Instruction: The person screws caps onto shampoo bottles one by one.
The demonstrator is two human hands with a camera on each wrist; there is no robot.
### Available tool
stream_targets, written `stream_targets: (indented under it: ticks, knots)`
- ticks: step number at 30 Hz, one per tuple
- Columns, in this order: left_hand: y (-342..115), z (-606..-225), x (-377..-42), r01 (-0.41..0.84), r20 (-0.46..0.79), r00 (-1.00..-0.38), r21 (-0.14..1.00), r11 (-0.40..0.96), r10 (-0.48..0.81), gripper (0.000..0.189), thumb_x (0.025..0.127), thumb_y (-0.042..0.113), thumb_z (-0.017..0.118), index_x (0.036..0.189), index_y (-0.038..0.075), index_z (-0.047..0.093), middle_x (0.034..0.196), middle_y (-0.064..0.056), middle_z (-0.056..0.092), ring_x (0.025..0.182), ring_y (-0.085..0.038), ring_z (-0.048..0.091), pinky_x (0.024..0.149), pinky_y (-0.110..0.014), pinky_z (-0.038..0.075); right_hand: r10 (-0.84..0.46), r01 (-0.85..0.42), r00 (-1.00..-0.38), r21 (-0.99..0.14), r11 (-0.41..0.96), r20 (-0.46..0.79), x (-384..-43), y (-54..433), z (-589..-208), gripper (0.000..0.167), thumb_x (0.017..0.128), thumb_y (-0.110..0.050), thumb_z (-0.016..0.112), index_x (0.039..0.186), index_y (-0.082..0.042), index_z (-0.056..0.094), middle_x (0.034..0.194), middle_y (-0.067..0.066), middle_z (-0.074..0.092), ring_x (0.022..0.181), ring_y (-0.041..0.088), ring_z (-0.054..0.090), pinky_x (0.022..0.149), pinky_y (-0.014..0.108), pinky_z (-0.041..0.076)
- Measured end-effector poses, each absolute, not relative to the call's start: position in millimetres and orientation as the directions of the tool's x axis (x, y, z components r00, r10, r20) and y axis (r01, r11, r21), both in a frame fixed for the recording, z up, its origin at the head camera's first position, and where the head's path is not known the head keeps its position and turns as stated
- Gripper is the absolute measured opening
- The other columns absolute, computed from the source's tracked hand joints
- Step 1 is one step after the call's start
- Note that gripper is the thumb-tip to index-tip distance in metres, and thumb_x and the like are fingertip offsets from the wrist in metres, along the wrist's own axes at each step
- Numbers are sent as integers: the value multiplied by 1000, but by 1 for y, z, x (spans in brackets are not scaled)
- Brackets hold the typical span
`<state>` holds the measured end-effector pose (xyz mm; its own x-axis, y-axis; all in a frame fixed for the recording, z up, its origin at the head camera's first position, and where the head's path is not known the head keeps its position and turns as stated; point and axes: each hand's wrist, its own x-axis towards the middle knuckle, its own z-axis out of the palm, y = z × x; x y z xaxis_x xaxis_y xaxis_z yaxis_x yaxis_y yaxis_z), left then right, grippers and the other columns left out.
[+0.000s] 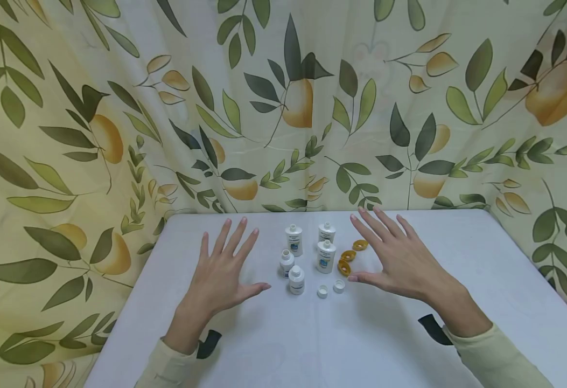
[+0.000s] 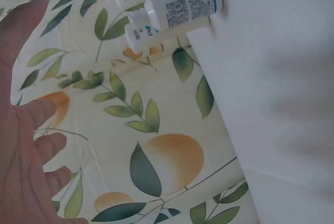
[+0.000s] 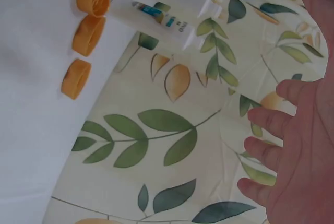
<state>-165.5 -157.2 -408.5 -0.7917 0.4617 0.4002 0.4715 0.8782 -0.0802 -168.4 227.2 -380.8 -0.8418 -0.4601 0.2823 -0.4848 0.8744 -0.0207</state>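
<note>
My left hand (image 1: 220, 277) is spread over the table to the left of a group of white bottles, its fingers straight and holding nothing. On the other side, my right hand (image 1: 401, 256) hovers with fingers spread, its thumb close to three orange rings (image 1: 348, 256). Three taller labelled bottles, one of them a front bottle (image 1: 326, 257), stand upright with two smaller bottles, such as this small bottle (image 1: 296, 281). Two white caps (image 1: 322, 291) lie in front of them. In the right wrist view the orange rings (image 3: 88, 36) appear as short hollow bands.
A white cloth covers the table (image 1: 283, 345). Behind and to the left hangs a curtain (image 1: 283, 134) with a leaf and fruit print, meeting the table's back edge. Dark straps (image 1: 209, 344) show at both wrists.
</note>
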Motion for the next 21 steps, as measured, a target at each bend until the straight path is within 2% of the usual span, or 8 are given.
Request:
stream_targets:
  ticks: [13, 19, 21]
  knots:
    - [-146, -412, -169, 459, 344, -822, -71, 886, 454, 109, 77, 86, 58, 162, 25, 27, 171, -6, 12, 157, -36, 10, 117, -75, 16, -453, -476, -858, -45, 878, 240, -166, 229, -386, 114, 77, -78, 68, 164, -22, 19, 168, 11, 24, 154, 39, 17, 118, 70, 20]
    - [-141, -414, -169, 458, 334, -831, -46, 888, 446, 107, 79, 83, 59, 162, 24, 26, 171, -5, 11, 156, -36, 11, 118, -74, 16, -446, -471, -867, -75, 879, 223, -164, 230, -389, 112, 77, -77, 69, 163, -21, 23, 166, 11, 28, 152, 39, 23, 118, 67, 24]
    - [-140, -415, -170, 465, 337, -827, -40, 885, 450, 107, 79, 82, 60, 162, 23, 27, 171, -5, 13, 156, -36, 14, 116, -74, 20, -450, -479, -863, -87, 874, 229, -163, 231, -390, 111, 77, -79, 67, 161, -19, 27, 164, 11, 33, 151, 39, 27, 118, 65, 27]
